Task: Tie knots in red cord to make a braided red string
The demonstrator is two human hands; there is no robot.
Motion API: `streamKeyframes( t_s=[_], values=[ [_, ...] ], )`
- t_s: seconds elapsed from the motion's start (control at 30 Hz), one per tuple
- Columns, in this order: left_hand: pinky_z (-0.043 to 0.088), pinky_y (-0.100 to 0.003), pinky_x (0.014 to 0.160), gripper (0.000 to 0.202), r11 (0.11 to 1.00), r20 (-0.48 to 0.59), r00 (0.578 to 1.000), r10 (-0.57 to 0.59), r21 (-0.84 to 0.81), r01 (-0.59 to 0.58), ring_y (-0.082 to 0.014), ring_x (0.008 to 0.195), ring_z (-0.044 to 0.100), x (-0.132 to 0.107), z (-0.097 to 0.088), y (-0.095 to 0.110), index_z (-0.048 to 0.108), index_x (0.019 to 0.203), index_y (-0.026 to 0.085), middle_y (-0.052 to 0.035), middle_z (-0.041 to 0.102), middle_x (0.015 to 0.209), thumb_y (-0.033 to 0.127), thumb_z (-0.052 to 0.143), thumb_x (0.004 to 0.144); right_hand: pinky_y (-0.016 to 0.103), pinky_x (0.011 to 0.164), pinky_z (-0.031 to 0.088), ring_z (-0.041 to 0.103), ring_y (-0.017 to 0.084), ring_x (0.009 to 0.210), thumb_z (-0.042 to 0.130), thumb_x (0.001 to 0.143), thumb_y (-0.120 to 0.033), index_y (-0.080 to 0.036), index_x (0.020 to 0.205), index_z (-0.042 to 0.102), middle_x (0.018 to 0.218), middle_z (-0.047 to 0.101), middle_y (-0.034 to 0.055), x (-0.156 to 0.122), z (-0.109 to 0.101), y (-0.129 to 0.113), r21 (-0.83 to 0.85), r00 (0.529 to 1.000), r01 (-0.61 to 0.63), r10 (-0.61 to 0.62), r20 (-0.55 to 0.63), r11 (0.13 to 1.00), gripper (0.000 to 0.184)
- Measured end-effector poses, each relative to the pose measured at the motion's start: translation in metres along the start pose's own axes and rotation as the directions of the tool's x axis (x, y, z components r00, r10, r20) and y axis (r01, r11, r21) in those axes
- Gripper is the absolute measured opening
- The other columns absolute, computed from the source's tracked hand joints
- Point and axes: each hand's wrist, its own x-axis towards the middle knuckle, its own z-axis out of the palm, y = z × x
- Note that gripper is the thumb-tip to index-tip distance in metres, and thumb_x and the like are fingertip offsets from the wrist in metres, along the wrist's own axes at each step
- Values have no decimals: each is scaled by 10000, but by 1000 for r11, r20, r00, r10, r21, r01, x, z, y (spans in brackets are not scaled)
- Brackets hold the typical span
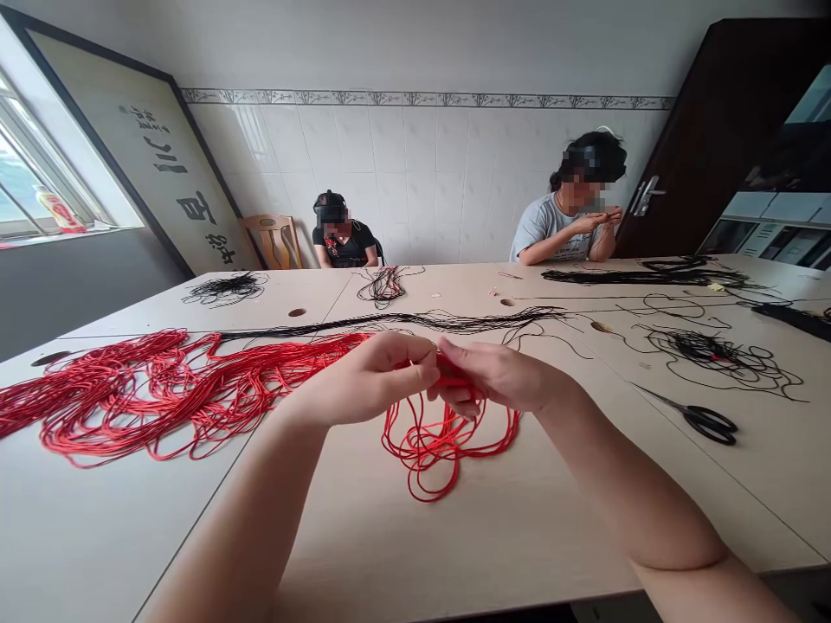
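Note:
My left hand (383,372) and my right hand (497,374) meet above the middle of the table (519,536). Both are closed on red cord (441,441), whose loops hang below the fingers and lie loosely on the tabletop. The exact grip between the fingertips is partly hidden. To the left spreads a large tangle of red cords (214,389), its right end running behind my left hand. Just beyond my hands, a long bundle of black cords (389,322) stretches across the table.
Scissors (707,422) with black handles lie at the right, near a loose black cord coil (720,350). More black cords (227,287) lie far left and a bundle (623,277) far right. Two people (344,238) sit across the table, one person (564,221) holding thin cord.

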Motion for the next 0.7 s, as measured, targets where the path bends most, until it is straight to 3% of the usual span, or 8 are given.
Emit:
streamKeyframes(
  t_s=[0.07,0.17,0.3,0.37,0.47,0.53,0.6,0.7],
  values=[
    [421,-250,649,242,997,-30,999,-20,71,22,-116,694,515,-1,0,1,487,644,152,-15,558,713,228,420,864,205,500,361,391,69,516,425,896,-499,-131,770,548,608,396,-27,-1,-1,0,-44,1000,-9,10,26,999,407],
    [424,-268,672,227,963,-190,981,-22,259,71,-128,715,514,-2,0,1,534,680,153,-21,553,753,280,455,852,209,543,392,478,80,551,439,914,-417,-102,725,568,616,477,3,-5,-3,-2,-45,997,-1,4,78,999,389],
    [435,-302,770,200,927,-287,956,66,371,48,-150,827,537,1,1,-4,588,785,161,-51,561,935,324,487,840,234,617,458,601,124,658,429,931,-323,-84,902,602,749,616,74,-6,-3,-3,100,988,-7,-8,151,995,296],
    [429,-324,829,188,914,-359,927,107,402,50,-166,910,539,4,2,-9,584,864,174,-56,565,994,340,499,838,264,652,483,628,146,694,438,926,-317,-94,927,603,782,635,82,-3,-4,-1,173,991,7,-30,133,985,278],
    [421,-340,866,250,896,-578,794,189,432,101,-176,979,532,10,6,-16,544,977,193,-53,580,1027,385,542,817,279,726,500,634,136,717,483,907,-330,-131,880,625,769,644,47,4,-6,2,257,979,191,-165,-121,947,246],
    [439,-328,832,265,903,-649,731,210,416,111,-170,937,551,14,10,-19,541,949,185,-51,597,986,411,553,809,277,822,481,632,124,778,515,891,-320,-160,843,645,790,658,27,9,-7,5,258,898,371,-275,-343,892,212],
    [452,-310,784,269,913,-619,762,192,398,93,-162,879,568,17,16,-22,568,916,180,-50,614,935,428,544,815,292,903,446,625,128,862,537,878,-302,-183,812,657,846,672,16,14,-7,6,247,815,487,-333,-475,838,181],
    [450,-294,731,292,906,-542,826,155,412,101,-168,867,571,20,23,-25,625,953,198,-55,628,956,441,523,828,334,949,411,596,154,967,537,876,-311,-197,825,670,952,673,24,17,-3,7,244,784,507,-326,-528,827,183]
  ],
)
